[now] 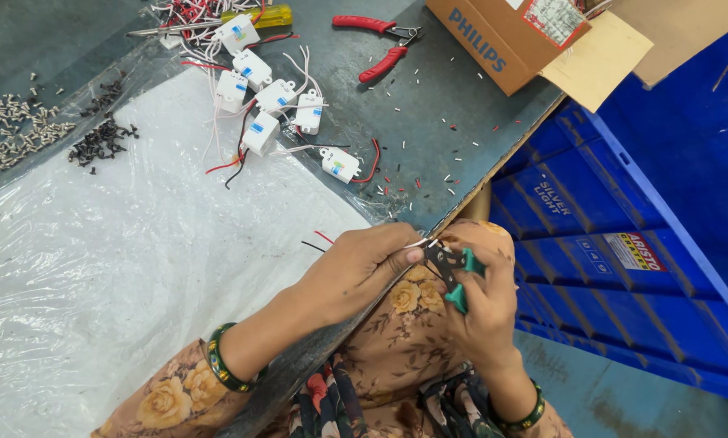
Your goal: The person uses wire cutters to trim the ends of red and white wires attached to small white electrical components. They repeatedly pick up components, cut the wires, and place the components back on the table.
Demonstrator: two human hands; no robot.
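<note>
My left hand (pixel 356 272) is closed around a small part, and a thin white wire (pixel 419 242) sticks out between its fingertips. The part itself is hidden in the fist. My right hand (pixel 485 312) grips small green-handled cutting pliers (pixel 453 272). Their dark jaws sit at the tip of the white wire, just past the table's front edge. A red and a black wire (pixel 319 240) lie on the plastic sheet beside my left hand.
Several white driver modules with wires (pixel 279 101) lie on the grey table. Red-handled pliers (pixel 384 45) and a yellow screwdriver (pixel 258 16) rest farther back. Screw piles (pixel 23 130) sit at left. A cardboard box (pixel 502 36) and blue crates (pixel 623 211) stand at right.
</note>
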